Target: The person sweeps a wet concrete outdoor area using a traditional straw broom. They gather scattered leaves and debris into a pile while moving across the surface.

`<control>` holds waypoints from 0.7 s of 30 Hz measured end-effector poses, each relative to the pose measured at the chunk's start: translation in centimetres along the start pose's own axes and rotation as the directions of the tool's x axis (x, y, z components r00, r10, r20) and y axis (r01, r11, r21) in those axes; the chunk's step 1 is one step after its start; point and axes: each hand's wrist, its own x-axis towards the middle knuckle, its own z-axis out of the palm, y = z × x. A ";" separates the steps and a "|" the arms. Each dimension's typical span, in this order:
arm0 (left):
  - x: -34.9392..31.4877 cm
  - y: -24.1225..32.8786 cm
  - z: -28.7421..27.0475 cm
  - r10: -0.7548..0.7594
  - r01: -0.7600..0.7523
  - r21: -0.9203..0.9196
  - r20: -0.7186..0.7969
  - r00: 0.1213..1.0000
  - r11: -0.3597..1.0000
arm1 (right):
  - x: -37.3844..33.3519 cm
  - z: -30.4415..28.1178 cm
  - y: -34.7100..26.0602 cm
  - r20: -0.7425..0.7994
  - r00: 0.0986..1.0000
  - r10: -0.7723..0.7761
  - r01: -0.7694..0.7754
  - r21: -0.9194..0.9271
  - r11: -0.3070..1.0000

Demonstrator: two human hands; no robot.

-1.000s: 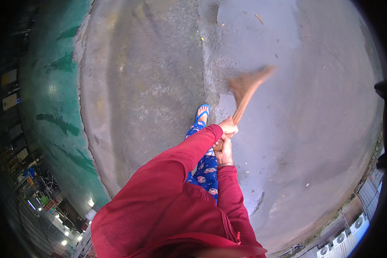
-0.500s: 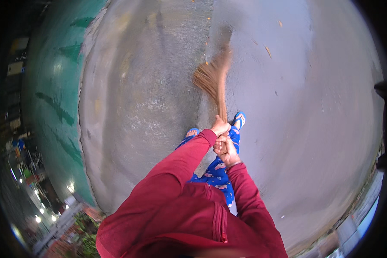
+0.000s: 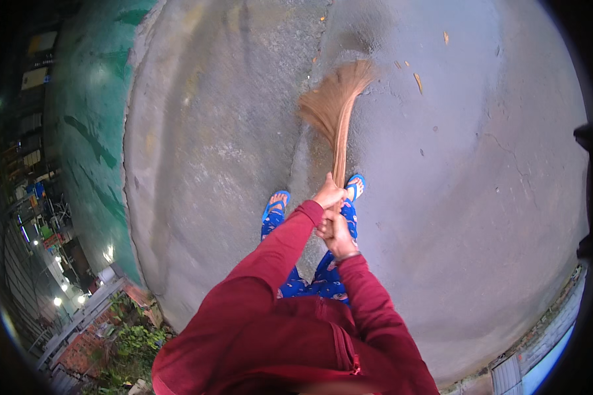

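Observation:
A brown straw broom (image 3: 340, 135) reaches away from me over the wet concrete, its bristles fanned out and slightly blurred at the far end. My left hand (image 3: 329, 193) is closed around the bundled handle, the nearer of my two hands to the bristles. Just below it, my right hand (image 3: 337, 234) wraps the handle close to its near end. Both forearms are in dark red sleeves. Part of the handle is hidden inside my fingers.
My feet in blue flip-flops (image 3: 276, 205) stand on grey concrete (image 3: 224, 164). Several dry leaves (image 3: 418, 83) lie ahead on the right. A green-painted strip (image 3: 89, 184) runs along the left, past a rough edge. Plants (image 3: 135, 342) grow at the lower left.
The bristles have spread wider and shifted slightly right. Both hands moved a little left while keeping their hold. My left foot shows further left, with more of it visible.

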 end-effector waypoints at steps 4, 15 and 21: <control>-3.6 1.5 -1.7 0.041 -0.046 0.030 0.133 0.990 0.999 | -1.2 3.8 3.0 -0.184 0.973 -0.138 0.109 -0.160 0.981; 8.3 8.6 1.3 0.020 -0.006 0.178 -0.076 0.997 0.984 | 7.0 0.4 -11.7 0.239 0.971 -0.012 -0.015 0.109 0.994; 0.3 6.7 -4.8 0.025 -0.018 0.083 -0.081 0.996 0.996 | 3.5 8.1 -2.6 -0.080 0.988 -0.131 0.108 -0.240 0.965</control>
